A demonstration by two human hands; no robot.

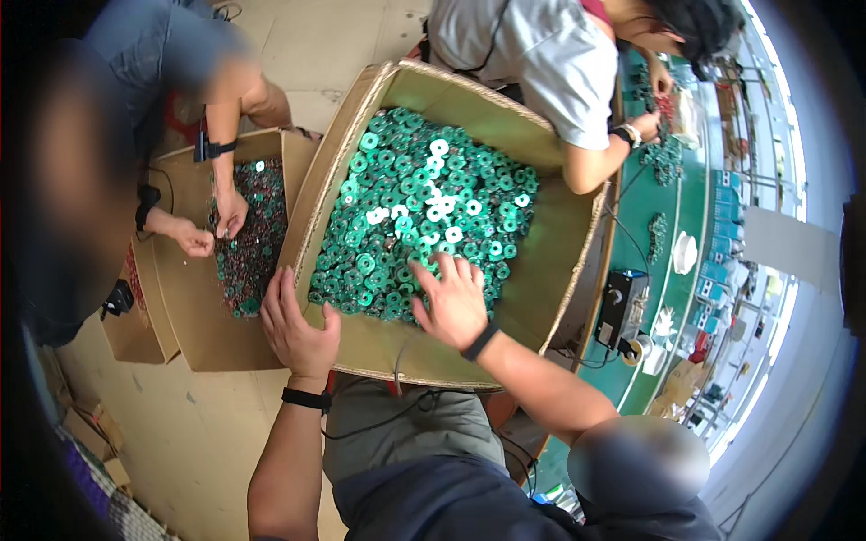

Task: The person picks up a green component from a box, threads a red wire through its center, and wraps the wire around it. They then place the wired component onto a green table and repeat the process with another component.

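Note:
A large open cardboard box (pixel 544 261) stands in front of my lap, holding a deep heap of small round green ring-shaped pieces (pixel 388 216) that look like circuit boards. Some of them show white faces. My right hand (pixel 454 305) reaches over the box's near part with fingers spread, its fingertips at the heap; I see no piece gripped in it. At the near left corner, my left hand (pixel 302 329) rests against the box's rim and outer side. Its fingers point away from me, extended, with the thumb apart. Both wrists wear black bands.
At left, a person's hands (pixel 227 216) work over a smaller cardboard box (pixel 194 298) of red and green pieces (pixel 248 225). Another person in a grey shirt (pixel 559 72) works at the green bench (pixel 645 212) on the right, which bears a black box-shaped device (pixel 618 308) and a tape roll (pixel 642 347).

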